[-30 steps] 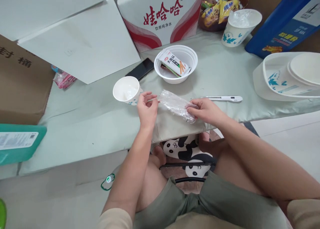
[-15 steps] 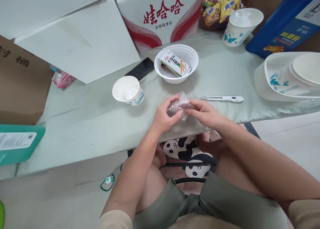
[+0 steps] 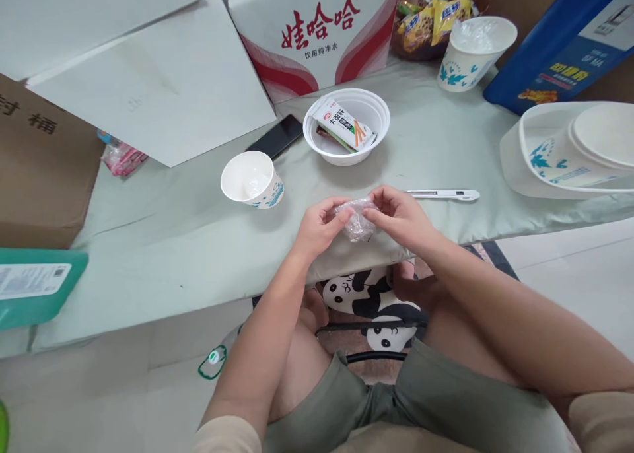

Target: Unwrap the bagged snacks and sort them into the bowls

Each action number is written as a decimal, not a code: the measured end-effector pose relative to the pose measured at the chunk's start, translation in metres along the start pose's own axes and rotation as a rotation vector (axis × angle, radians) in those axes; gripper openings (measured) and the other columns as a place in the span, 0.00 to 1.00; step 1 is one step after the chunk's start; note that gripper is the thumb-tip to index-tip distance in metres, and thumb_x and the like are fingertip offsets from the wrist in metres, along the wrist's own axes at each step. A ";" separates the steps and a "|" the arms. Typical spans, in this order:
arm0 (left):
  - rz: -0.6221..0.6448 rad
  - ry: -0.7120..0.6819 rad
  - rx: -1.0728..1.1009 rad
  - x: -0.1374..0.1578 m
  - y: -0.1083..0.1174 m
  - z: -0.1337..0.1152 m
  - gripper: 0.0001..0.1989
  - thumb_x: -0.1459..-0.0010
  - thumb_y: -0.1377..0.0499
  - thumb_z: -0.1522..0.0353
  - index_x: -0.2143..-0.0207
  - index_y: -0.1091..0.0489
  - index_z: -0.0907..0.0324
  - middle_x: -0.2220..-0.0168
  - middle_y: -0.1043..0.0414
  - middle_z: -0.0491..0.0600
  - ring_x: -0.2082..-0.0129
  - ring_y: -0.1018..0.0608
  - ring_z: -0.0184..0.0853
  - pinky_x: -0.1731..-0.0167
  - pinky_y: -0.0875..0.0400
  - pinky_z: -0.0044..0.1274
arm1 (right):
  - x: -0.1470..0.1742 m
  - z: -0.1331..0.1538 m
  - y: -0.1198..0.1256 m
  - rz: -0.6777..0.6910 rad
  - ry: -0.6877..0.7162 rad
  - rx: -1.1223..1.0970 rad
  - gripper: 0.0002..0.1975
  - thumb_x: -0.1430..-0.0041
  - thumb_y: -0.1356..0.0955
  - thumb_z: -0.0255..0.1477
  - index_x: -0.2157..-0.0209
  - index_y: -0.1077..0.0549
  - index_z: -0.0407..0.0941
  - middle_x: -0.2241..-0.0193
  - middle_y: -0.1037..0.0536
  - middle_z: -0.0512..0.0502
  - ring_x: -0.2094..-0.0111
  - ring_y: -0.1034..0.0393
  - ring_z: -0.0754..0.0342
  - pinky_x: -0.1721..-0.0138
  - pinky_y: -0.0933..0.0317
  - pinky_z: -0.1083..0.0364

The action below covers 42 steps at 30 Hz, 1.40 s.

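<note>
Near the table's front edge, a crumpled clear plastic wrapper (image 3: 359, 224) is held between both hands. My left hand (image 3: 319, 228) grips its left side, thumb on top. At its right side, my right hand (image 3: 400, 216) pinches it with thumb and fingers. Whether anything lies inside the wrapper I cannot tell. Just beyond my right hand lies a white utility knife (image 3: 446, 195), its left end partly hidden. A paper cup (image 3: 252, 179) with clear plastic in it stands to the left. Behind the hands sits a white bowl (image 3: 347, 157) holding snack packets (image 3: 347, 121).
A black phone (image 3: 277, 136) lies behind the cup. Cardboard boxes (image 3: 317, 37) line the back. At right stand a second cup (image 3: 463, 60), a blue container (image 3: 555, 50) and a white tub (image 3: 520, 169) with a cup inside. A green container (image 3: 44, 308) is at far left.
The plastic wrapper has been squeezed into a more compact bundle. My right hand has shifted up slightly, its fingers now more curled, and my left hand has changed its grip.
</note>
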<state>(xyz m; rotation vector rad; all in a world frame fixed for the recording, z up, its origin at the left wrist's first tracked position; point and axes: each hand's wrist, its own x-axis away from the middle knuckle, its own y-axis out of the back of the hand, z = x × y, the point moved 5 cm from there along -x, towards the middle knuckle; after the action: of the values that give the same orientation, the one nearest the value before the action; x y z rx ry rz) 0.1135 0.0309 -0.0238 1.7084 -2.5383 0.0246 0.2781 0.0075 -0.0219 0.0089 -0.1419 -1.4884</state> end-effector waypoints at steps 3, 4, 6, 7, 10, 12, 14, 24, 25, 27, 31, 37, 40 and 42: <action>-0.027 0.008 0.032 -0.002 0.002 0.002 0.21 0.48 0.33 0.53 0.62 0.21 0.60 0.68 0.21 0.50 0.70 0.23 0.32 0.66 0.28 0.24 | 0.000 0.000 0.002 -0.017 -0.047 -0.076 0.14 0.50 0.28 0.38 0.70 0.34 0.47 0.75 0.30 0.54 0.74 0.38 0.58 0.72 0.45 0.55; -0.039 0.008 0.032 -0.003 0.003 0.002 0.20 0.48 0.33 0.53 0.62 0.20 0.60 0.69 0.21 0.49 0.70 0.24 0.31 0.67 0.28 0.24 | 0.000 0.001 0.002 -0.020 -0.064 -0.090 0.14 0.50 0.28 0.38 0.70 0.35 0.47 0.75 0.30 0.54 0.74 0.38 0.58 0.71 0.45 0.55; -0.073 0.010 0.025 -0.004 0.005 0.002 0.19 0.49 0.33 0.53 0.65 0.19 0.60 0.72 0.23 0.48 0.72 0.25 0.30 0.68 0.29 0.24 | 0.000 0.001 0.003 -0.016 -0.090 -0.108 0.15 0.50 0.28 0.39 0.71 0.35 0.47 0.76 0.31 0.54 0.74 0.39 0.58 0.72 0.46 0.56; -0.092 0.014 0.024 -0.004 0.006 0.002 0.18 0.49 0.32 0.54 0.66 0.19 0.60 0.74 0.23 0.47 0.73 0.26 0.30 0.69 0.29 0.23 | 0.000 0.001 0.003 -0.012 -0.096 -0.113 0.15 0.50 0.27 0.39 0.72 0.35 0.47 0.77 0.32 0.54 0.75 0.39 0.58 0.72 0.46 0.56; -0.142 0.036 0.046 -0.004 0.009 0.002 0.17 0.50 0.32 0.54 0.69 0.19 0.61 0.75 0.24 0.47 0.74 0.27 0.29 0.70 0.29 0.23 | -0.001 0.001 0.002 0.003 -0.087 -0.133 0.16 0.50 0.27 0.40 0.73 0.37 0.47 0.77 0.33 0.55 0.75 0.41 0.59 0.72 0.47 0.56; -0.152 0.054 0.065 -0.004 0.009 0.003 0.18 0.51 0.31 0.54 0.70 0.20 0.61 0.74 0.23 0.47 0.74 0.26 0.29 0.69 0.28 0.24 | -0.001 0.001 0.001 0.012 -0.071 -0.147 0.17 0.50 0.27 0.41 0.74 0.37 0.46 0.77 0.33 0.55 0.75 0.41 0.59 0.71 0.47 0.56; -0.164 0.063 0.089 -0.004 0.009 0.005 0.19 0.52 0.32 0.53 0.70 0.21 0.61 0.73 0.23 0.47 0.74 0.25 0.30 0.69 0.27 0.24 | -0.002 0.001 0.001 0.023 -0.055 -0.151 0.17 0.49 0.28 0.41 0.74 0.37 0.46 0.77 0.34 0.55 0.75 0.42 0.59 0.71 0.46 0.56; -0.065 0.020 0.051 -0.004 -0.004 0.003 0.21 0.52 0.30 0.60 0.57 0.27 0.59 0.58 0.21 0.52 0.62 0.20 0.34 0.63 0.26 0.24 | 0.004 0.005 -0.008 0.064 0.030 0.043 0.19 0.46 0.27 0.45 0.73 0.36 0.47 0.75 0.31 0.52 0.75 0.39 0.57 0.74 0.44 0.56; -0.073 0.033 0.034 -0.004 -0.005 0.003 0.18 0.52 0.30 0.62 0.60 0.27 0.59 0.61 0.20 0.51 0.64 0.20 0.33 0.64 0.27 0.24 | 0.004 0.005 -0.008 0.061 0.030 0.045 0.19 0.46 0.27 0.45 0.73 0.36 0.47 0.75 0.31 0.52 0.75 0.39 0.57 0.74 0.44 0.56; -0.088 0.059 0.026 -0.003 -0.004 0.004 0.13 0.52 0.32 0.65 0.64 0.26 0.60 0.66 0.21 0.49 0.67 0.21 0.32 0.65 0.27 0.24 | 0.004 0.004 -0.007 0.049 0.021 0.052 0.19 0.46 0.27 0.45 0.73 0.36 0.47 0.75 0.31 0.52 0.74 0.40 0.57 0.74 0.45 0.56; -0.123 0.082 0.067 -0.004 0.000 0.004 0.10 0.54 0.32 0.69 0.67 0.24 0.61 0.69 0.21 0.47 0.68 0.22 0.31 0.64 0.27 0.24 | 0.002 0.003 -0.005 0.048 0.010 0.033 0.17 0.45 0.28 0.43 0.73 0.36 0.47 0.75 0.32 0.52 0.74 0.40 0.57 0.72 0.45 0.55; -0.191 0.087 0.218 -0.005 0.008 0.004 0.13 0.55 0.30 0.65 0.67 0.24 0.60 0.71 0.22 0.46 0.71 0.23 0.29 0.66 0.26 0.23 | 0.000 0.005 -0.004 0.045 0.021 -0.002 0.15 0.45 0.30 0.40 0.73 0.38 0.47 0.76 0.35 0.54 0.74 0.42 0.58 0.72 0.47 0.55; -0.105 0.160 0.322 -0.004 0.002 0.006 0.20 0.54 0.29 0.61 0.60 0.25 0.59 0.67 0.21 0.47 0.70 0.22 0.30 0.68 0.26 0.23 | 0.001 0.007 -0.003 0.020 0.052 0.005 0.17 0.44 0.30 0.41 0.73 0.40 0.48 0.77 0.37 0.55 0.75 0.44 0.58 0.73 0.49 0.56; -0.002 0.192 0.328 -0.003 -0.005 0.007 0.24 0.56 0.28 0.60 0.57 0.26 0.59 0.63 0.20 0.49 0.67 0.20 0.31 0.66 0.25 0.23 | 0.001 0.007 -0.003 0.001 0.082 0.012 0.17 0.44 0.30 0.42 0.73 0.40 0.48 0.77 0.38 0.55 0.76 0.45 0.59 0.74 0.50 0.56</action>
<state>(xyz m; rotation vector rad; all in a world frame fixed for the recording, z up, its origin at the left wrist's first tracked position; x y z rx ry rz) 0.1193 0.0312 -0.0313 1.7121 -2.4941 0.6053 0.2750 0.0068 -0.0151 0.0796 -0.0842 -1.4839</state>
